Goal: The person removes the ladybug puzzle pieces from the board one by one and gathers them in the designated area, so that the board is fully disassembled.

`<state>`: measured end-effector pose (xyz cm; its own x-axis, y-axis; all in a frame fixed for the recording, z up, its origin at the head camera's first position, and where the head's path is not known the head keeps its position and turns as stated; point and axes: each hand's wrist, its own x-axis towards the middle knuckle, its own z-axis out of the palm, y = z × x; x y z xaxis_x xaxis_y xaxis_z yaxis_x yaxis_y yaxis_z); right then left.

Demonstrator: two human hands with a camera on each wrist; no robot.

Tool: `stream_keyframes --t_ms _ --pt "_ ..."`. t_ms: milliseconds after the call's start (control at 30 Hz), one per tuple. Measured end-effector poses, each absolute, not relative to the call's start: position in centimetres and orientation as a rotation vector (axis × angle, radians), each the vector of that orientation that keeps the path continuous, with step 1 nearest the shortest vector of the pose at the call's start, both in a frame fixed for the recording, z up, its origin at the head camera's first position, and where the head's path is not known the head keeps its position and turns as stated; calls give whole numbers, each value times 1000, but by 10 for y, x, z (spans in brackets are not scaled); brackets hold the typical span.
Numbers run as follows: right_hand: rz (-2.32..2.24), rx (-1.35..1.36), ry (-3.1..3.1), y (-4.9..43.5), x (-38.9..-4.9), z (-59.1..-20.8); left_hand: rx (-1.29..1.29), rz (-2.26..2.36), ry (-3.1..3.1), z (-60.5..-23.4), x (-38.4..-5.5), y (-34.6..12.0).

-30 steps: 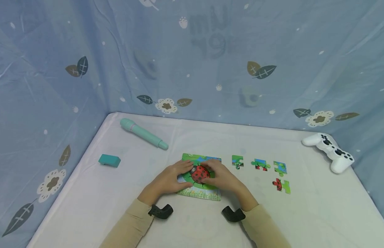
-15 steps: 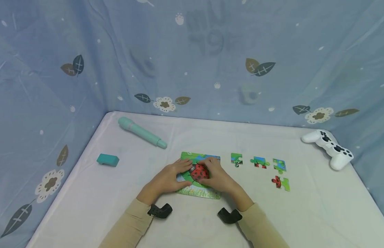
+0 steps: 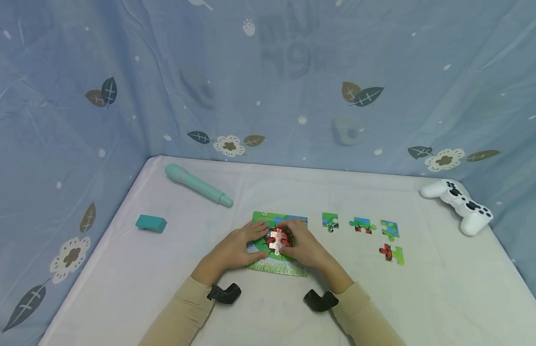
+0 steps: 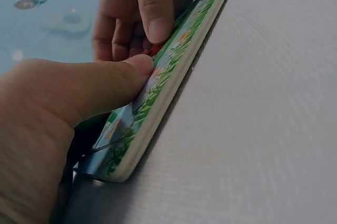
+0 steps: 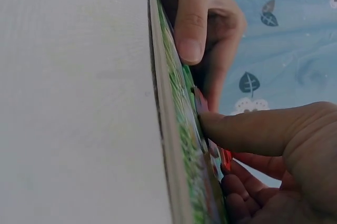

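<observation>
A ladybug jigsaw board with a green grassy border lies between both hands in the head view. My left hand rests on its left side, fingers and thumb extended. From the right, my right hand pinches a red puzzle piece at the ladybug in the middle; glare whitens its face. The right wrist view shows the right thumb against this piece, which sits tilted just above the board. In the left wrist view, the left thumb touches the board near its front edge.
Loose puzzle pieces lie right of the board: a green one, a red-and-blue one, a blue-green one and a ladybug one. A white game controller, teal microphone toy and teal block stand farther out.
My right hand has shifted slightly left over the ladybug. Glare now shows on the puzzle piece, so its tilt has changed. My left hand stays on the board.
</observation>
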<state>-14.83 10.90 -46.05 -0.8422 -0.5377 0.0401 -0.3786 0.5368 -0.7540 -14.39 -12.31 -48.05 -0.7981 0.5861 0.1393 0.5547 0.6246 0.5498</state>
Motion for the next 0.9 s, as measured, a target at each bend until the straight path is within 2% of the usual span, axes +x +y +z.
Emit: stream_keyframes --t_ms 900 --pt "-1090 -858 2673 121 -150 -453 975 881 2791 -482 -144 -123"
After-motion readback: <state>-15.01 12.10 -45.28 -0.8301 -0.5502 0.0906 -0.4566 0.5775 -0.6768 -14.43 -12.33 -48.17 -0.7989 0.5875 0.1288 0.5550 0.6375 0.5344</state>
